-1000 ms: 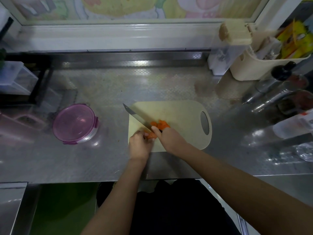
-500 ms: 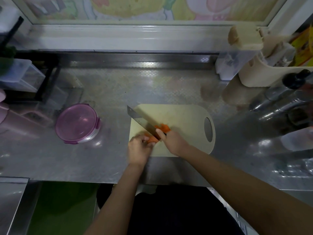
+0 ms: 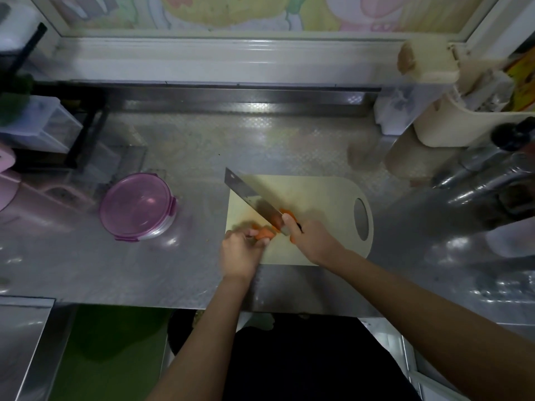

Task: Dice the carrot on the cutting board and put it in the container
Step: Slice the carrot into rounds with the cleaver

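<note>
Spanning the whole lower view, the steel desk (image 3: 202, 146) is seen to carry everything. The pale cutting board (image 3: 318, 198) lies at its middle, handle hole to the right. The round container (image 3: 137, 206) stands well apart to the left of the board with its purple lid closed on it, so it is judged that the lid must be taken off before anything can be put in.

A broad knife (image 3: 249, 195) slants across the board from far left down to the right hand (image 3: 311, 238); its handle is clasped in that hand, with one finger laid near the heel of the blade. The left hand (image 3: 240, 253) is curled over the carrot (image 3: 265, 233), which is pinned to the near left part of the board just beside the blade. A few cut pieces (image 3: 289, 214) lie on the far side of the blade, close to the right hand; blur hides how many there are.

The carrot is judged to be stiff, dense and light. Its rounded side would be liable to roll, and its cut faces may be damp and slippery. A flat face is best kept down and the stub held by bent fingertips at the end away from the edge. Little length appears to be left, so the hold is judged to be tight. The dice would be loose and easily scattered; they are best gathered in a heap and lifted on the blade or in cupped hands.
</note>
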